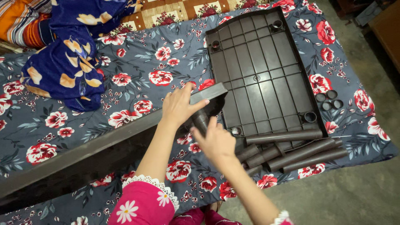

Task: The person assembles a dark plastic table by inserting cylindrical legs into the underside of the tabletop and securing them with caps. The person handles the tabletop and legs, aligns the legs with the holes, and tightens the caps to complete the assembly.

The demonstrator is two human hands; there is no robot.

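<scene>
My left hand (pixel 178 107) grips the corner of a dark brown plastic shelf panel (pixel 104 143) that runs from the lower left towards the middle. My right hand (pixel 216 141) holds a short dark brown tube (pixel 200 121) standing at that corner, under the panel's end. A second dark brown shelf panel (pixel 266 71) lies upside down on the bed to the right, its ribbed underside and round corner sockets showing. Several dark brown tubes (pixel 291 148) lie in a pile just right of my right hand.
All of this rests on a bed with a grey sheet printed with red roses (pixel 137 75). A crumpled blue cloth with yellow flowers (pixel 68 62) lies at the upper left. Small dark rings (pixel 329 100) sit by the right edge. Bare concrete floor (pixel 354 196) shows at the lower right.
</scene>
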